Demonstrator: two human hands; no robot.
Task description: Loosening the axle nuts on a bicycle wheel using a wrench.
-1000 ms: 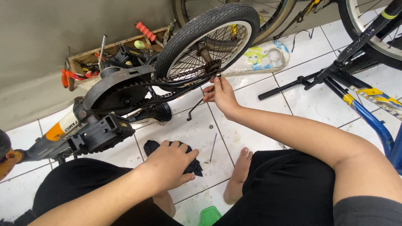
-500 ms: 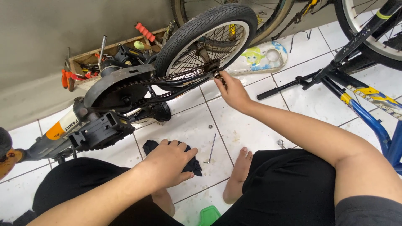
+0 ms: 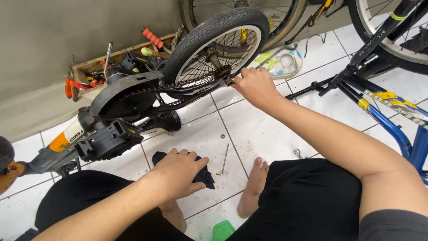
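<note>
A small bicycle lies on its side on the white tiled floor, its rear wheel (image 3: 214,44) raised toward the wall. My right hand (image 3: 255,85) is closed at the rear axle (image 3: 225,73), fingers pinched on a small part beside the chain (image 3: 178,85); the part itself is hidden by my fingers. My left hand (image 3: 178,172) rests flat, fingers spread, on a dark rag (image 3: 203,176) on the floor in front of my knee. A black pedal (image 3: 107,140) and chain guard (image 3: 129,87) lie to the left.
An L-shaped hex key (image 3: 223,160), a small nut (image 3: 223,136) and a ring-shaped part (image 3: 298,154) lie on the tiles. A wooden tool tray (image 3: 111,62) stands by the wall. A blue bicycle frame (image 3: 388,120) is at the right, a green container (image 3: 223,231) below.
My right hand has moved up from the floor side of the wheel to the rear axle and closed there. My left hand stays on the rag.
</note>
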